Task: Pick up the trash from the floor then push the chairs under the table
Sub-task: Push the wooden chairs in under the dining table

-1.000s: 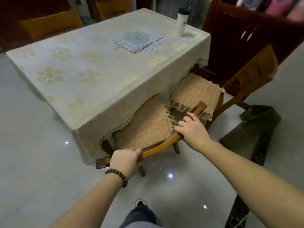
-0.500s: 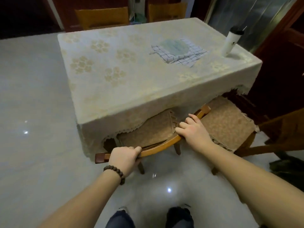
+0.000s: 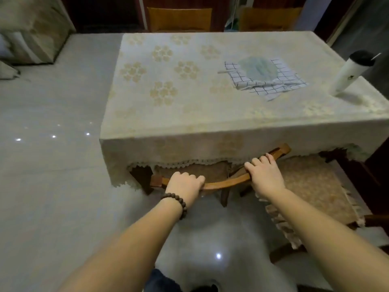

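Head view: both bare forearms reach forward and down to a chair at the near edge of a table.
Table (image 3: 210, 106): rectangular, draped in a pale cloth woven with gold flower clusters, scalloped lace along the hem.
Chair (image 3: 223, 183): curved, smooth brown wooden top rail; its brown textured seat cushion is mostly under the lace hem.
Left hand (image 3: 185, 185): palm down on the left part of the rail, fingers curled together over its far edge; dark round-bead bracelet (image 3: 175, 204) at the wrist.
Right hand (image 3: 264, 175): on the right part of the rail, fingers close together, wrapped over the top.
Second chair (image 3: 315, 190): just right of the first, frilled cushion fully out from the table.
Tabletop items: white-and-black checked cloth (image 3: 267, 81), white cylindrical bottle (image 3: 349, 74) with dark cap.
Floor (image 3: 52, 175): glossy pale tile with light reflections.
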The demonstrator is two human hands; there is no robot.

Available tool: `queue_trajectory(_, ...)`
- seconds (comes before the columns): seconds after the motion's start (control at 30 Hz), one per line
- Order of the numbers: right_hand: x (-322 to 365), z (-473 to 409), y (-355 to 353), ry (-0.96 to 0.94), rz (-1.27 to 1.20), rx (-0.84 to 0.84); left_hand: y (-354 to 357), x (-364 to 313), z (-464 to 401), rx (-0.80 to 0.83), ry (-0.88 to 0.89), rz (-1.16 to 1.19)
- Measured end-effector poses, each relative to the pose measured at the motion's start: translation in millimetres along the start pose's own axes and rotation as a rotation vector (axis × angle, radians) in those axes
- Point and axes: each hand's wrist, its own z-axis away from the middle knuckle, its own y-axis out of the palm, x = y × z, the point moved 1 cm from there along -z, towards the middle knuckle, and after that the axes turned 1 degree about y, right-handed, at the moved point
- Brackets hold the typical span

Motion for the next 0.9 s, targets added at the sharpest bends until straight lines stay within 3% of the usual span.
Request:
queue_trajectory(0.17,-33,-20,-5,-0.19,0.032,0.197,16,-19,10,-0.103,-0.24,0.058)
queue_trajectory(0.27,-33,-22,0,-0.197,0.079,0.092,19,-16,9,-0.222,-0.274,0.073)
queue_trajectory(0.4,-20,-21,-1,-0.182,-0.011,0.019,22,3,1,-0.266,-0.263,0.042)
queue_trajectory(0.53,41,-32,0,-0.131,-0.073,-0.129,22,77,8,-0.198,-0.245,-0.053)
queue_trajectory(0.67,105,-47,-7,-0.061,-0.179,-0.237,13,162,1,-0.026,-0.202,-0.11)
queue_trajectory(0.77,125,-65,-20,-0.028,-0.222,-0.205,9,193,-9,0.005,-0.196,-0.125)
queue_trajectory(0.9,112,-86,-23,-0.045,-0.216,-0.171,9,190,-21,-0.078,-0.229,-0.053)
